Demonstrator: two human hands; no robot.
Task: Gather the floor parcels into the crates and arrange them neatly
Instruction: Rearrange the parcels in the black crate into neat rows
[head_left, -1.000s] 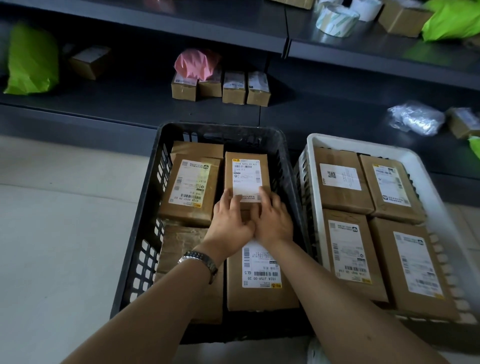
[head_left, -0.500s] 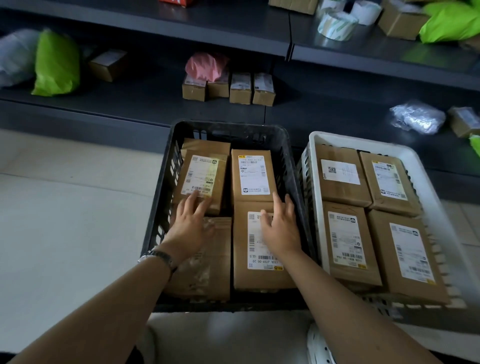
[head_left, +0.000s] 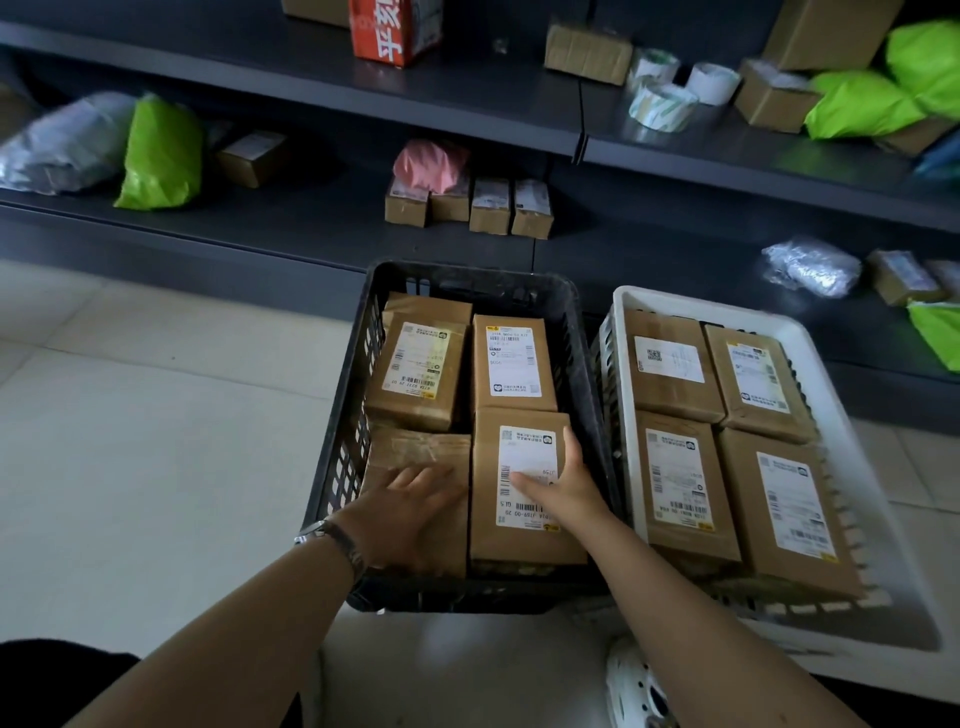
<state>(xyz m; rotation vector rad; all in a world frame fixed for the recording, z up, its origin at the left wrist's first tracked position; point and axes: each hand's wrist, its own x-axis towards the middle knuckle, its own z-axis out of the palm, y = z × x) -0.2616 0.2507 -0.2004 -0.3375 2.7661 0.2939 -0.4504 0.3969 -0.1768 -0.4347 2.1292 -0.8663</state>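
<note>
I see four parcels in the black crate (head_left: 582, 332), long axes front-to-back. Left hand (head_left: 410, 512) lies flat, fingers spread, on the near-left parcel (head_left: 415, 452); right hand (head_left: 563, 480) flat on the near-right parcel (head_left: 519, 540). Neither grips.

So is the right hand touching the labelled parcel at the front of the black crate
Touching. The head view shows the right hand lying flat on the front right parcel in the black crate, its fingers spread over the white label.
</note>
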